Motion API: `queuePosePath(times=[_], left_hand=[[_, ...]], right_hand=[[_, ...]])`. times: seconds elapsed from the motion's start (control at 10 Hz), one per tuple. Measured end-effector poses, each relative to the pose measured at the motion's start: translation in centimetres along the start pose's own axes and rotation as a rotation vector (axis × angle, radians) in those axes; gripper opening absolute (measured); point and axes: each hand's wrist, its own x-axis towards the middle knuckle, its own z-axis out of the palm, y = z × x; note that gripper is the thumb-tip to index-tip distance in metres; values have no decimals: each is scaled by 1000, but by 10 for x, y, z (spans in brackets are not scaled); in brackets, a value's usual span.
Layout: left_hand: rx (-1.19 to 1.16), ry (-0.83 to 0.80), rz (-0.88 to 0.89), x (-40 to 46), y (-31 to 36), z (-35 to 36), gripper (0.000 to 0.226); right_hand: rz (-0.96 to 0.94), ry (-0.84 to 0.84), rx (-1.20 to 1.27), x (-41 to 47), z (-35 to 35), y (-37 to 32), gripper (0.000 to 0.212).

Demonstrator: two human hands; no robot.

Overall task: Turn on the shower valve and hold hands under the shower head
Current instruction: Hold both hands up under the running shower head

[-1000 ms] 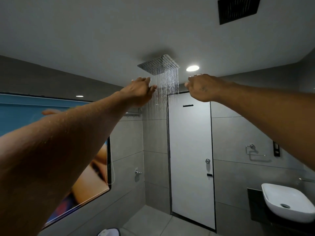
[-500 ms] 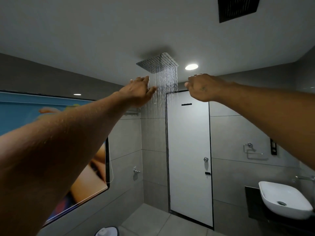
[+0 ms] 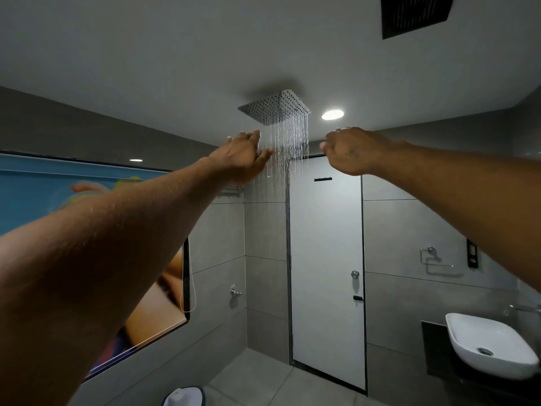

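- While water falls in thin streams from the square shower head (image 3: 275, 106) fixed to the ceiling, we hold both arms raised towards it; the streams drop between our two hands.
- Our left hand (image 3: 241, 159) is flat with the fingers held loosely together and pointing at the spray; its fingertips sit at the left edge of the falling water; it holds nothing.
- Our right hand (image 3: 349, 150) is just right of the streams, fingers curled down and inward; we cannot tell whether they close on the palm; it holds nothing.
- Our left forearm (image 3: 117, 230) carries small droplets.
- Below, on the grey tiled wall, a small chrome valve (image 3: 234, 292) stands well apart from both hands.
- Behind the spray stands a white door (image 3: 325, 244); a round ceiling light (image 3: 332, 114) glows beside the shower head.
- Farther out, a white basin (image 3: 486, 344) sits at lower right, a colourful picture (image 3: 44, 194) on the left wall.
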Motion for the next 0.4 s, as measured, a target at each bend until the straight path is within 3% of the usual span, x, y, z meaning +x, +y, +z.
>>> queuePosePath(times=[0.2,0.4], left_hand=[[-2,13,-4,-1,0,-1,75],[-16,40,2,-2,0,0,75]], right_hand=[[8,16,-9,-4,-4,0,53],[61,34,70,-20,-8,-4,32]])
